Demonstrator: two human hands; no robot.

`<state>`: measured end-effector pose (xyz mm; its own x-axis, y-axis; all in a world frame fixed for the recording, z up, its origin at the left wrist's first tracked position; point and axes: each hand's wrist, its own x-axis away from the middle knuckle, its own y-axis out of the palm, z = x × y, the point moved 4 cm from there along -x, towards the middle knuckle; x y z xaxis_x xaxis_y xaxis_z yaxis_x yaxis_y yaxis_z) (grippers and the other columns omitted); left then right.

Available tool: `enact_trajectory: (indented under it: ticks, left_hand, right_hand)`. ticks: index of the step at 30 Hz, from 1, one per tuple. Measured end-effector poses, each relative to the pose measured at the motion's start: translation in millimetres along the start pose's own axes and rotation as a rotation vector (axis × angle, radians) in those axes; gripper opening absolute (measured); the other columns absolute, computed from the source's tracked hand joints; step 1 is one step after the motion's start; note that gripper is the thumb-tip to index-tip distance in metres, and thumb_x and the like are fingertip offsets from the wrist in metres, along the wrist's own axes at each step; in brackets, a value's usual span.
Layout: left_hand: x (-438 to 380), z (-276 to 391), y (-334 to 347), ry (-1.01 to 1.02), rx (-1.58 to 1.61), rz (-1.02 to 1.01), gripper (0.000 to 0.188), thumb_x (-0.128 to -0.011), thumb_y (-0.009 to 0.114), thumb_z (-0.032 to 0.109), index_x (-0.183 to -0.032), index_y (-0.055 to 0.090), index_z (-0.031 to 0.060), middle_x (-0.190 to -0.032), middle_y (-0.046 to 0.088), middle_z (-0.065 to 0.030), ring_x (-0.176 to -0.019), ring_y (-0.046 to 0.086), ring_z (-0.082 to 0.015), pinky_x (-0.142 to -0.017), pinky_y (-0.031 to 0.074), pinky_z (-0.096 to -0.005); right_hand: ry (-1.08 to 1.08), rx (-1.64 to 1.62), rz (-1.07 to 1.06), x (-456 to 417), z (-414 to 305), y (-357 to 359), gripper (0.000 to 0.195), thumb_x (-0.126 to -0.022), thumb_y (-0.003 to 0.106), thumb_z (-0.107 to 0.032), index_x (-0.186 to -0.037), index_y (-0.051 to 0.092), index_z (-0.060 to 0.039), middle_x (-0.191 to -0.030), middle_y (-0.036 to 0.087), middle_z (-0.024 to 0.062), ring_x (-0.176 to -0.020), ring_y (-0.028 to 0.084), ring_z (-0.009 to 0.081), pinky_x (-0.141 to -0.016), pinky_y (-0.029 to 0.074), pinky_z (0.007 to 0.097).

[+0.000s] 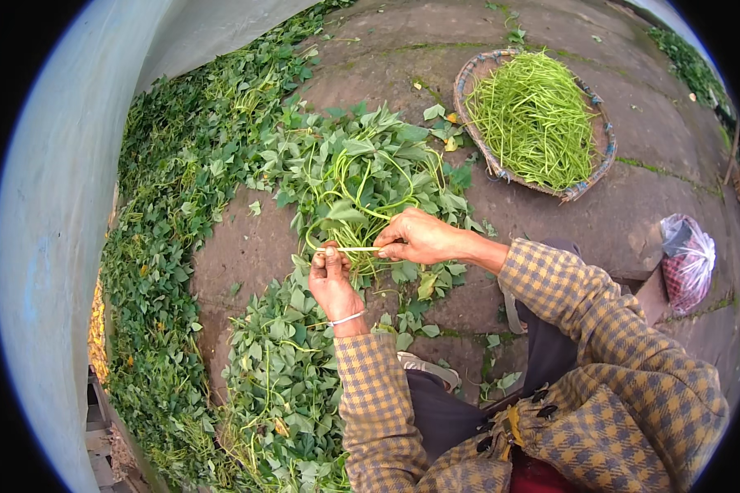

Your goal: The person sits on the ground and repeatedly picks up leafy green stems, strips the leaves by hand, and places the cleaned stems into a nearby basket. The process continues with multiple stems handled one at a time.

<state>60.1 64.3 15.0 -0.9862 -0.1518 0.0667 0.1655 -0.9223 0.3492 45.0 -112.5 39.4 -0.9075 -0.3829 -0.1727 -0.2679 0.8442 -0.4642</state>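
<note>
A pale green leaf stalk (359,249) is stretched level between my two hands. My left hand (334,285) pinches it near its left end, thumb on top, and a white bracelet circles that wrist. My right hand (416,237) grips the other end between thumb and fingers. Beyond the left fingers the stalk curls up toward a blurred green leaf (345,211). Just behind the hands lies a heap of leafy vines (376,148) with long stalks looping out of it. A second pile of leaves (283,382) spreads along the left forearm.
A woven basket (480,138) with a blue-bound rim holds many cut green stalks (536,117) at the upper right. Further right sits a tied clear plastic bag (687,265) with reddish contents. Vines (154,246) line the left side beside a whitish sheet (68,215). Stone paving (234,246) lies beneath.
</note>
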Motion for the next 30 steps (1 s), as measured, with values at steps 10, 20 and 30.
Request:
enact_trajectory:
  ticks: [10,20,30]
  left_hand:
    - [-9,12,-25,0.068,-0.033,0.071,0.017,-0.09,0.06,0.017,-0.095,0.059,0.0014,-0.073,0.053,0.0011,-0.065,0.048,-0.0068,-0.057,0.042,-0.0202]
    - [-3,25,-14,0.137,-0.104,-0.015,0.017,-0.092,0.058,0.02,-0.097,0.058,0.0037,-0.081,0.056,-0.0013,-0.071,0.053,-0.0088,-0.063,0.046,-0.0217]
    - [5,47,-14,0.236,0.046,-0.069,0.018,-0.093,0.054,0.021,-0.1,0.054,0.0043,-0.094,0.061,-0.0079,-0.086,0.062,-0.0162,-0.071,0.055,-0.0265]
  right_hand:
    - [-0.047,0.075,-0.011,4,2,-1,0.018,-0.081,0.066,-0.014,-0.093,0.068,-0.0004,-0.071,0.064,0.0144,-0.062,0.058,0.0259,-0.058,0.044,0.0379]
    - [0.129,0.002,-0.071,5,14,-2,0.021,-0.081,0.066,-0.015,-0.096,0.066,-0.0014,-0.076,0.066,0.0107,-0.068,0.059,0.0236,-0.064,0.046,0.0373]
    - [0.629,-0.285,-0.108,10,64,14,0.036,-0.091,0.056,-0.031,-0.101,0.06,0.0029,-0.08,0.066,0.0112,-0.063,0.057,0.0175,-0.059,0.049,0.0307]
